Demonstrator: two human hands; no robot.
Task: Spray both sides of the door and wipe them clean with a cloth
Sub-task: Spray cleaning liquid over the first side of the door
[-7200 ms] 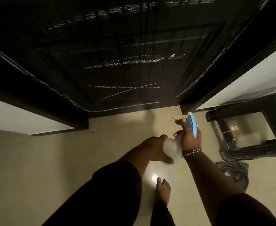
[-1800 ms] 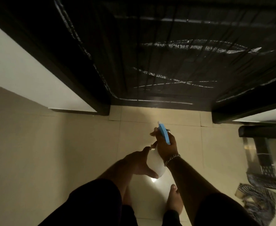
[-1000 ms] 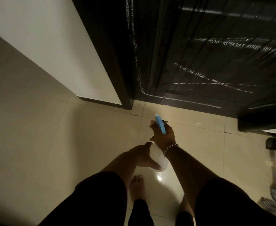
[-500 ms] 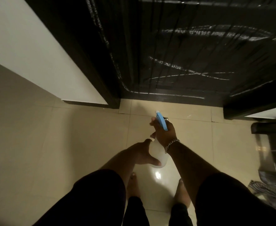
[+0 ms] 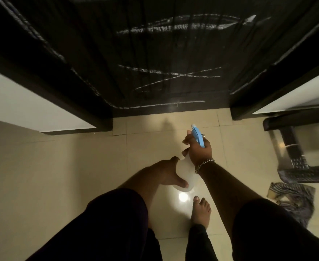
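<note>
The dark door [image 5: 164, 53] stands shut in front of me, streaked with pale lines across its lower panel. I hold a white spray bottle [image 5: 186, 176] with a blue trigger head [image 5: 198, 136] pointed at the door's bottom. My right hand [image 5: 198, 149] grips the neck and trigger. My left hand [image 5: 170, 172] cups the bottle's body from below. A striped cloth [image 5: 294, 196] lies crumpled on the floor to the right.
A dark woven stool [image 5: 296, 147] stands at the right, beside the door frame [image 5: 249, 102]. White walls [image 5: 23, 108] flank the frame on both sides. My bare foot [image 5: 201, 210] stands on the glossy beige tiles [image 5: 60, 176] below the bottle.
My view has swung back right, centring the door and bringing the stool and cloth into sight. Both hands keep the bottle held the same way, aimed low at the door.
</note>
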